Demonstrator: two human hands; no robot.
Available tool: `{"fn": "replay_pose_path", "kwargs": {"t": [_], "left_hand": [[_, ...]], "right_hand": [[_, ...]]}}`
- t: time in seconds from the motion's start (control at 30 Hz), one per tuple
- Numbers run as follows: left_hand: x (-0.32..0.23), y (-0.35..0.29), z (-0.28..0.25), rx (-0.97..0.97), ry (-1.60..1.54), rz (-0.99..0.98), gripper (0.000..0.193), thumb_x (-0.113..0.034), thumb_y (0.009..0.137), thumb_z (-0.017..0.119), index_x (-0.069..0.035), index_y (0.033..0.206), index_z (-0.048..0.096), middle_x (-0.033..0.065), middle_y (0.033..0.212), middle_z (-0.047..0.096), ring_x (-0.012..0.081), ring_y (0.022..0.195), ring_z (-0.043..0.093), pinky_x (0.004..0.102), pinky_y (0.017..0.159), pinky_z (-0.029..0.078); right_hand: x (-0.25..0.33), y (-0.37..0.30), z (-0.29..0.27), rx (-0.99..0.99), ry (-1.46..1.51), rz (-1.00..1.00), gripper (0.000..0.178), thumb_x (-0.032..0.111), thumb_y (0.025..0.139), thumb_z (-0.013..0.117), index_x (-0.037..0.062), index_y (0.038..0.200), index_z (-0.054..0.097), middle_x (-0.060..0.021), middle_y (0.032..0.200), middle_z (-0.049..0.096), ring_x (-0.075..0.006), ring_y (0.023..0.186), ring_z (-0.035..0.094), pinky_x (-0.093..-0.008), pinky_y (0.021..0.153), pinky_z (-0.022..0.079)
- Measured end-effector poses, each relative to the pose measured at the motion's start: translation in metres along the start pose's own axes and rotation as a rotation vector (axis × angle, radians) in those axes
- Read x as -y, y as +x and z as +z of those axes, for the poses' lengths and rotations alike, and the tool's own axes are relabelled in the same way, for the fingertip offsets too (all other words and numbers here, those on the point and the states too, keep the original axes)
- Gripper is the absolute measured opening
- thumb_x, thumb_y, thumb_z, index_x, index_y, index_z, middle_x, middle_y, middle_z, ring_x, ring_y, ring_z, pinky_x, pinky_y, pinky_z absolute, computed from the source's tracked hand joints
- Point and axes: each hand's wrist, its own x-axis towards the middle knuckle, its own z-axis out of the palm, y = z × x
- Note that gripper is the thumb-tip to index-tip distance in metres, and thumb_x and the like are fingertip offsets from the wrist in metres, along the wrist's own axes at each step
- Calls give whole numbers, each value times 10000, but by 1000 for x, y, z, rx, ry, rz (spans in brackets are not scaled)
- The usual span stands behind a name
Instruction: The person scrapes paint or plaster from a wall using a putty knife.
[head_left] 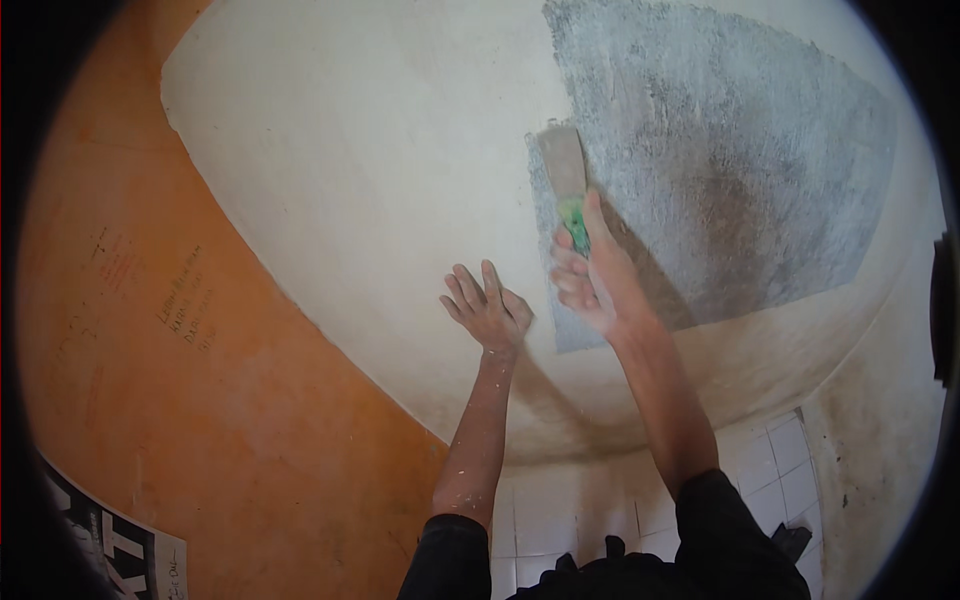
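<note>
My right hand (592,270) is closed around the green handle of a putty knife (563,163). Its wide, dull metal blade points up and lies over the left border of a rough grey patch (800,140) on the wall. Lower and to the left, my left hand (488,312) rests with spread fingers on the cream wall (370,150), holding nothing. Small pale specks dot my left forearm. Whether the blade's edge presses on the wall is hard to make out.
An orange wall (270,440) with handwriting borders the cream one on the left. A black-and-white poster (125,555) hangs at lower left. White floor tiles (540,505) show below, with a pale wall (880,430) at right.
</note>
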Motion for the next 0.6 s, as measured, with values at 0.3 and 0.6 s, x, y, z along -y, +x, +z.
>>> {"fn": "replay_pose_path", "kwargs": {"t": [0.3,0.6], "left_hand": [[3,-1,-3,-5,-25,13,523,-261,975,337,-35,1437,430,228,1552,254,375,1465,165,521,1171,23],[3,-1,-2,-7,-10,10,521,-267,982,329,-31,1435,431,227,1551,256,373,1466,164,518,1172,19]], "right_hand": [[-8,-1,-11,-50,-7,-20,568,672,944,376,137,770,449,81,556,297,-35,416,259,-194,359,177],[-14,2,-20,16,107,16,548,661,946,375,153,754,441,85,529,279,-28,373,222,-182,307,159]]}}
